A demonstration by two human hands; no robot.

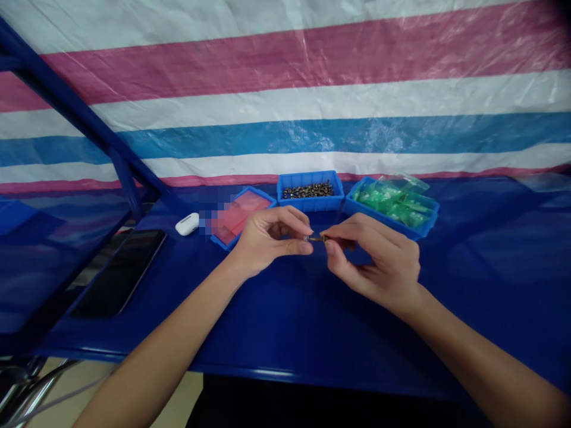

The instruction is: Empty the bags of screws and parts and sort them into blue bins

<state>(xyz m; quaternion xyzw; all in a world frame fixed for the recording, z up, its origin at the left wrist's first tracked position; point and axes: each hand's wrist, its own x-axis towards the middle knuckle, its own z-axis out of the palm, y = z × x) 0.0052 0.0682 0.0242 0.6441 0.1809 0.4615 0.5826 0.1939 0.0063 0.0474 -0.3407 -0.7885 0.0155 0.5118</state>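
Fingertip to fingertip, my two hands meet over the blue table. Between thumb and forefinger my left hand [272, 241] pinches a small, pale, clear piece [306, 238], too small to name. My right hand [377, 255] is closed in a pinch on the brass-coloured end of a screw [317, 239], whose thin shank points left to the clear piece. Whether the shank sits inside that piece or only touches it, I cannot tell. Just beyond the hands stands a blue bin [310, 204] with many dark, brassy screws [312, 190] in it.
A blue bin [426, 229] with green clear plastic pieces [392, 202] stands right; another with red sheets [243, 217] stands left, partly pixelated. A white earbud case [187, 224] and a black phone [120, 273] lie left, by a blue metal frame [84, 113]. Striped sheeting [285, 101] hangs behind.
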